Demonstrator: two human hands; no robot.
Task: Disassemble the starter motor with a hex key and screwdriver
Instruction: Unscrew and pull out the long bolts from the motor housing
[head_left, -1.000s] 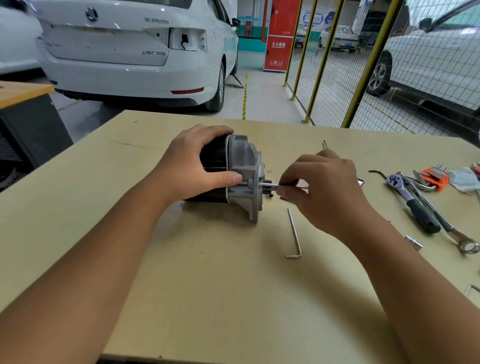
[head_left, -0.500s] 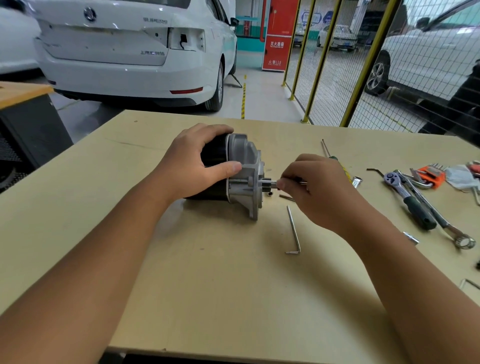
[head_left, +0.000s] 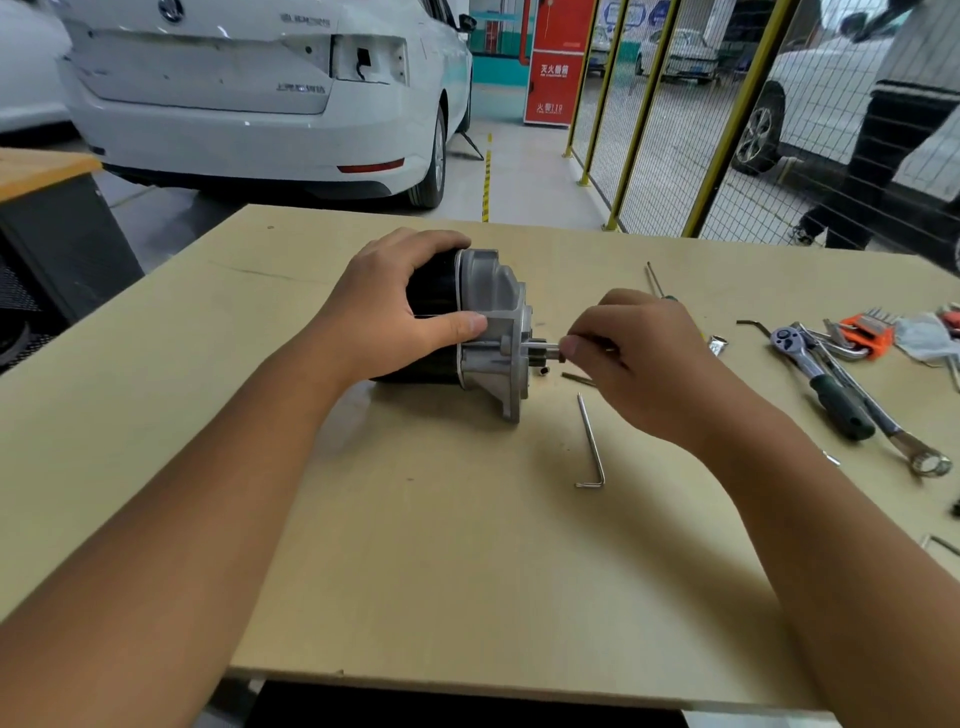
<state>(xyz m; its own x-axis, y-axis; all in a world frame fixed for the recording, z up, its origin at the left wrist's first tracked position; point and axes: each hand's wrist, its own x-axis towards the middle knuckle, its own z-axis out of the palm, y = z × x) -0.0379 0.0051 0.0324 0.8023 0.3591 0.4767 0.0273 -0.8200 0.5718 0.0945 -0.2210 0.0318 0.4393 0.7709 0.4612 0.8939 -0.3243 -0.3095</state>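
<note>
The starter motor lies on its side on the wooden table, black body to the left, grey cast housing to the right. My left hand grips the black body, thumb on the housing. A short shaft sticks out of the housing to the right. My right hand pinches a thin metal tool at the tip of that shaft; most of the tool is hidden in the hand. A silver hex key lies on the table just below my right hand. A screwdriver lies behind it.
At the right lie a ratchet with a green grip, a combination spanner, an orange hex-key set and small loose parts. A white car stands behind the table. A yellow mesh fence runs at the back right, with a person walking behind it.
My right hand has shifted slightly at the shaft tip, its fingers turning. My left hand keeps its grip on the motor. A person has walked into view behind the fence.
</note>
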